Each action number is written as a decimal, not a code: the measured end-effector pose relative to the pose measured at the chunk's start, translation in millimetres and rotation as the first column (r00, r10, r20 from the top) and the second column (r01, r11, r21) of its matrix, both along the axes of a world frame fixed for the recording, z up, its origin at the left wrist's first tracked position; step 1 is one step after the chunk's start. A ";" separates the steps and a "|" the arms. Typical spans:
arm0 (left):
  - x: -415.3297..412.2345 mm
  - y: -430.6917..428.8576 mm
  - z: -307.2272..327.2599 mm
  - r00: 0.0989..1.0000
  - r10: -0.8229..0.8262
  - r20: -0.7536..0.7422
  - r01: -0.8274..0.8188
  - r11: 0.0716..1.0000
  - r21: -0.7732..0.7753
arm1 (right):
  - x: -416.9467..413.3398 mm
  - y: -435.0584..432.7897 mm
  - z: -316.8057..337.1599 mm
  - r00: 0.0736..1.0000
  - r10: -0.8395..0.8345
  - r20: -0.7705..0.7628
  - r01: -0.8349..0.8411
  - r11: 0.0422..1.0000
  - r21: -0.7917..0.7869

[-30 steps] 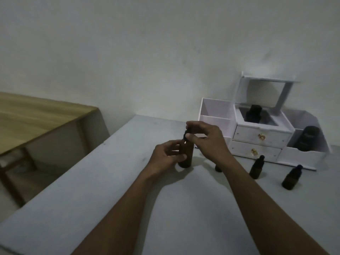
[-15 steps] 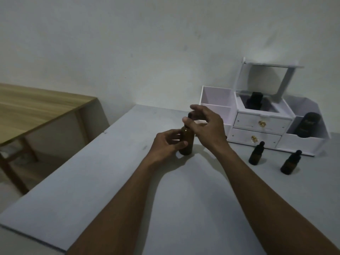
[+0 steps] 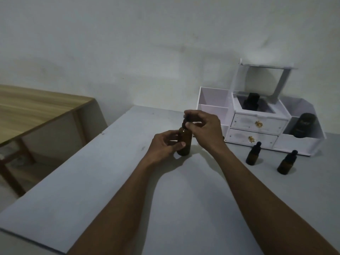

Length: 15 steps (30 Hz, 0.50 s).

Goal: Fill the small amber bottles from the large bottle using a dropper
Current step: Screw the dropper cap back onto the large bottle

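Observation:
The large amber bottle (image 3: 184, 144) stands upright on the grey table (image 3: 110, 181), near its middle. My left hand (image 3: 165, 147) grips the bottle's body from the left. My right hand (image 3: 204, 130) pinches the black dropper cap (image 3: 184, 122) at the bottle's top; most of the cap is hidden by my fingers. Two small amber bottles with black dropper caps, one (image 3: 253, 153) and another (image 3: 287, 162), stand upright to the right, in front of the organizer.
A white organizer (image 3: 257, 126) with two drawers stands at the back right against the wall. It holds a dark bottle (image 3: 251, 102) in its top compartment and a dark jar (image 3: 304, 127) in its right bin. A wooden table (image 3: 36, 109) stands at the left.
The view has tilted up slightly. My right hand has lifted a little at the top of the large bottle while my left hand keeps holding its body.

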<state>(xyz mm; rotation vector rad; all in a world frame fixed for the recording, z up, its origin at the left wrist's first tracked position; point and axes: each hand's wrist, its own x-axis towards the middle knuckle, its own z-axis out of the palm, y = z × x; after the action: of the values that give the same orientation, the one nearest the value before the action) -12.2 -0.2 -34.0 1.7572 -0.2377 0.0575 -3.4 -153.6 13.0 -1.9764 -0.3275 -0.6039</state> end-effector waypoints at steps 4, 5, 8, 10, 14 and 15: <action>1.3 1.1 0.0 1.000 -0.002 0.030 0.000 0.998 0.060 | -0.2 -0.9 -1.8 1.000 -0.009 0.027 0.008 1.000 0.020; 1.2 1.3 -0.3 0.999 -0.007 0.034 0.005 0.998 0.063 | -0.2 -0.9 -2.3 1.000 -0.008 0.030 0.007 0.999 0.034; 0.6 -0.4 -0.6 1.000 0.006 0.016 -0.007 0.999 0.052 | -0.3 -0.3 -4.1 1.000 0.008 0.015 -0.009 0.997 0.072; -0.6 -2.3 -0.5 1.000 0.024 -0.002 -0.024 0.999 0.039 | 0.2 -0.8 -5.3 1.000 0.020 0.007 -0.020 0.997 0.079; 0.2 -1.2 -0.7 1.000 0.020 0.024 -0.022 0.997 0.072 | 0.8 -0.6 -6.2 0.999 -0.009 0.033 0.008 1.000 0.028; 0.6 -0.7 -0.8 0.999 0.023 0.027 -0.025 0.997 0.079 | 1.1 -0.1 -6.6 0.999 -0.019 0.038 0.018 1.000 0.023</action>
<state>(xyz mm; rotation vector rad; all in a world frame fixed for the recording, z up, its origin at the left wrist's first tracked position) -11.6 -0.8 -34.8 1.8398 -0.2404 0.0890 -2.3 -153.8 6.4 -1.9500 -0.3254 -0.6555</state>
